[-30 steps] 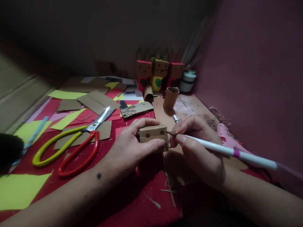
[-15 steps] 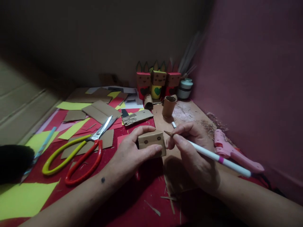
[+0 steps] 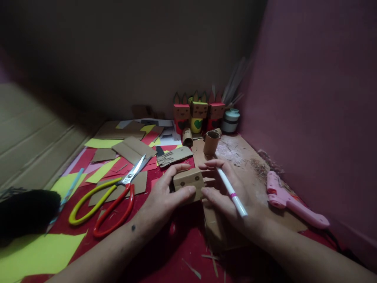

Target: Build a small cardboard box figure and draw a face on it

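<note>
A small brown cardboard box (image 3: 188, 180) with two dark dot eyes on its front is gripped by my left hand (image 3: 163, 196), thumb across the front and fingers behind. My right hand (image 3: 218, 202) holds a slim white marker (image 3: 229, 188) with a pink band, which slants back over the palm. The thumb of that hand meets the box's right edge, and its other fingers curve behind the marker. Beyond my hands, a cardboard tube (image 3: 211, 144) stands upright. A second tube (image 3: 187, 137) lies on its side.
Scissors (image 3: 128, 181) with yellow and red handles lie open at left, among coloured paper (image 3: 44, 247) and cardboard pieces (image 3: 132, 149). Cardboard figures (image 3: 198, 116) stand at the back beside a pale blue jar (image 3: 230, 120). At right lies a pink glue gun (image 3: 290, 200).
My right hand has moved closer to the box, and its thumb now touches it. The marker has swung from a low rightward slant to a steeper one. The view has tilted up slightly.
</note>
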`<move>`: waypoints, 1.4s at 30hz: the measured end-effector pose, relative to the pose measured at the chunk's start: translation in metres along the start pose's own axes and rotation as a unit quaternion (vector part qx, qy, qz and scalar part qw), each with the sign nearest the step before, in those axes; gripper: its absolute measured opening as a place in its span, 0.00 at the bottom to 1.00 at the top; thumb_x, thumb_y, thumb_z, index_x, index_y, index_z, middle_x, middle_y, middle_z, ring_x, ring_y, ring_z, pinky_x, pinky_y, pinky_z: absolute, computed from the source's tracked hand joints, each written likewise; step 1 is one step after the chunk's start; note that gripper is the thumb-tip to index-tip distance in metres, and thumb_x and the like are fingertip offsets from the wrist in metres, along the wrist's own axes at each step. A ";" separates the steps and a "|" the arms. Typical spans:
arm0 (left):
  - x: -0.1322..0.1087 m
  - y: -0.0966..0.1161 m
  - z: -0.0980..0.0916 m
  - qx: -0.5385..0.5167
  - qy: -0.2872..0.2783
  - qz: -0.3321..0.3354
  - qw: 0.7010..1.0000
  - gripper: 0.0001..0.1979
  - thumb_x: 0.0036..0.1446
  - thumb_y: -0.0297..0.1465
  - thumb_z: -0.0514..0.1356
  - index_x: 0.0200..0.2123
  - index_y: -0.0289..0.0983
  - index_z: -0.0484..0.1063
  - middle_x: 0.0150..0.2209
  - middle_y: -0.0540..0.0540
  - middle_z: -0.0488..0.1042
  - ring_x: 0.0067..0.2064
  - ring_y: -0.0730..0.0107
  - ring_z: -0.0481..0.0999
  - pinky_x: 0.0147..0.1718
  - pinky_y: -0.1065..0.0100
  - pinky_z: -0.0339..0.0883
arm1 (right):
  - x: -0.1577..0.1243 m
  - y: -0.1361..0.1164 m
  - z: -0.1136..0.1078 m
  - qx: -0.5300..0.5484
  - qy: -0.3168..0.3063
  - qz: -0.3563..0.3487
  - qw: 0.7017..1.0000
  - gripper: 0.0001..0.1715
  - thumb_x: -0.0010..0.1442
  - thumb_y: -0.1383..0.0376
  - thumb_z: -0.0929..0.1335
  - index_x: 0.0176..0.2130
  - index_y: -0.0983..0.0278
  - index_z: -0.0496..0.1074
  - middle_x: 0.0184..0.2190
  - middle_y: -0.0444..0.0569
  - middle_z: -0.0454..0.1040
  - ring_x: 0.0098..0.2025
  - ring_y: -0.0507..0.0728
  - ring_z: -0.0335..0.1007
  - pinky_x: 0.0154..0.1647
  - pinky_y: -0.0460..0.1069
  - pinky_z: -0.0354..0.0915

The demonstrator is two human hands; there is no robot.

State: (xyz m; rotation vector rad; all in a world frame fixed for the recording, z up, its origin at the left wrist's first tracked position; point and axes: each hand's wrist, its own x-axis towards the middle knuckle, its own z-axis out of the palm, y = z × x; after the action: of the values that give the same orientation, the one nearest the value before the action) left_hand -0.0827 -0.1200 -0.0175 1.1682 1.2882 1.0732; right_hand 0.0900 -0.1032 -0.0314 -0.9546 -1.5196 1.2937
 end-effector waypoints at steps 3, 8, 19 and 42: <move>0.000 -0.001 -0.002 -0.017 -0.009 0.002 1.000 0.24 0.51 0.35 0.67 0.52 0.40 0.69 0.43 0.42 0.78 0.43 0.54 0.79 0.40 0.60 0.72 | 0.003 -0.002 0.002 0.042 -0.023 0.026 0.999 0.27 0.51 0.65 0.72 0.48 0.58 0.61 0.43 0.49 0.73 0.39 0.58 0.75 0.43 0.58 0.73; 0.003 -0.003 -0.006 -0.064 -0.044 0.001 0.997 0.35 0.51 0.35 0.70 0.60 0.42 0.61 0.53 0.39 0.76 0.54 0.49 0.78 0.50 0.55 0.72 | 0.004 -0.006 0.001 0.042 0.012 0.031 0.999 0.25 0.50 0.67 0.72 0.47 0.57 0.61 0.42 0.47 0.73 0.42 0.59 0.75 0.44 0.57 0.72; 0.008 -0.008 -0.004 -0.118 -0.066 -0.004 0.991 0.38 0.51 0.30 0.69 0.64 0.41 0.58 0.57 0.37 0.74 0.60 0.49 0.73 0.56 0.57 0.69 | 0.006 0.003 -0.005 -0.029 0.048 -0.046 0.997 0.22 0.53 0.66 0.71 0.47 0.59 0.63 0.43 0.51 0.74 0.44 0.60 0.74 0.44 0.58 0.71; 0.011 -0.016 0.001 -0.137 -0.043 0.015 0.990 0.30 0.53 0.29 0.69 0.58 0.36 0.64 0.62 0.36 0.71 0.63 0.47 0.70 0.56 0.57 0.67 | -0.012 0.017 0.004 -0.142 0.069 -0.273 0.949 0.09 0.60 0.72 0.67 0.39 0.59 0.69 0.29 0.41 0.71 0.28 0.50 0.68 0.29 0.47 0.65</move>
State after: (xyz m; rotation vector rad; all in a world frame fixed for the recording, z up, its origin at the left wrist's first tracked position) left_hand -0.0823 -0.1110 -0.0352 1.0162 1.0227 1.1676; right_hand 0.0899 -0.1127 -0.0500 -0.7052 -1.7267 0.6134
